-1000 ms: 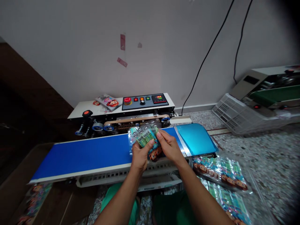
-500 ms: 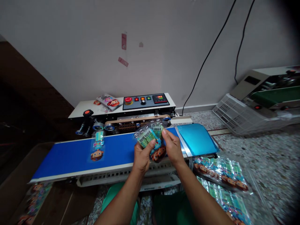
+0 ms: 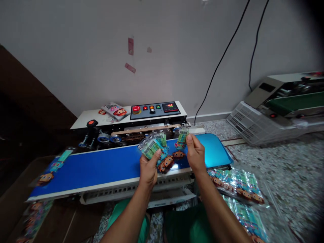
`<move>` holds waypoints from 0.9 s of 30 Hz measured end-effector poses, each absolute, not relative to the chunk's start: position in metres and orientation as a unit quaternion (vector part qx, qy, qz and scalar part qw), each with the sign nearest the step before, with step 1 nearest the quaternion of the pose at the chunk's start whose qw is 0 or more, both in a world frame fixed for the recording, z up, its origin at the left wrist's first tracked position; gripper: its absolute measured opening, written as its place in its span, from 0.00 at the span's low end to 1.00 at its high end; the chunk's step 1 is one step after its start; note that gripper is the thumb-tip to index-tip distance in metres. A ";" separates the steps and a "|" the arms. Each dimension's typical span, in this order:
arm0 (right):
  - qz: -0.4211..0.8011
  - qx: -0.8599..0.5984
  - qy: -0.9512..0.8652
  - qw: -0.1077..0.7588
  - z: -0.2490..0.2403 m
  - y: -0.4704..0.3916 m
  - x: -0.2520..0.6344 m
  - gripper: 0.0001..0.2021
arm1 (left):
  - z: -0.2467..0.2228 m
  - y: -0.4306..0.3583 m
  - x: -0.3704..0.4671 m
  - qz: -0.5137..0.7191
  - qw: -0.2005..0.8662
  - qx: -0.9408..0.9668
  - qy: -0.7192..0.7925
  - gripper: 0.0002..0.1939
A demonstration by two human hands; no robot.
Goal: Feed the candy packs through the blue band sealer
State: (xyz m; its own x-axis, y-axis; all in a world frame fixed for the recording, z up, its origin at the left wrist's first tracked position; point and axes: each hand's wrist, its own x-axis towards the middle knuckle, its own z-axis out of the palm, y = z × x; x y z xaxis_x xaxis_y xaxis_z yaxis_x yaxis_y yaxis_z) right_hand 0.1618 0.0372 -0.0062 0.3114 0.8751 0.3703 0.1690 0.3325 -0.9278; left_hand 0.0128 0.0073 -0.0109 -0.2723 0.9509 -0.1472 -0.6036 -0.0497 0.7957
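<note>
Best to steady the stack (image 3: 152, 148) firmly and keep the lone packet (image 3: 181, 137) straight, barcode end toward the machine (image 3: 130, 118). Over the belt (image 3: 101, 168), the left hand (image 3: 149, 168) pinches the stack, thumb uppermost; just beside it, the right hand's (image 3: 196, 154) fingers pinch the packet's edge.

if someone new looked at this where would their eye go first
Probably first to the long bright blue belt running across the middle. Over it, the left grip holds a fan of cartoon-printed packets, and the right grip pinches another packet. Behind the belt, a red button and lit digits stand out on the dark control panel.
</note>
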 end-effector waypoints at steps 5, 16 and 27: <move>0.200 -0.625 -0.500 0.565 -0.023 0.055 0.208 0.20 | -0.015 0.010 0.009 0.694 0.554 0.224 0.401 0.19; 0.100 -0.727 -0.586 0.344 -0.040 0.091 0.202 0.19 | -0.017 0.008 0.010 0.673 0.560 0.253 0.412 0.15; 0.428 -0.438 -0.537 0.580 -0.011 0.040 0.137 0.14 | -0.013 0.005 0.013 0.659 0.572 0.281 0.399 0.18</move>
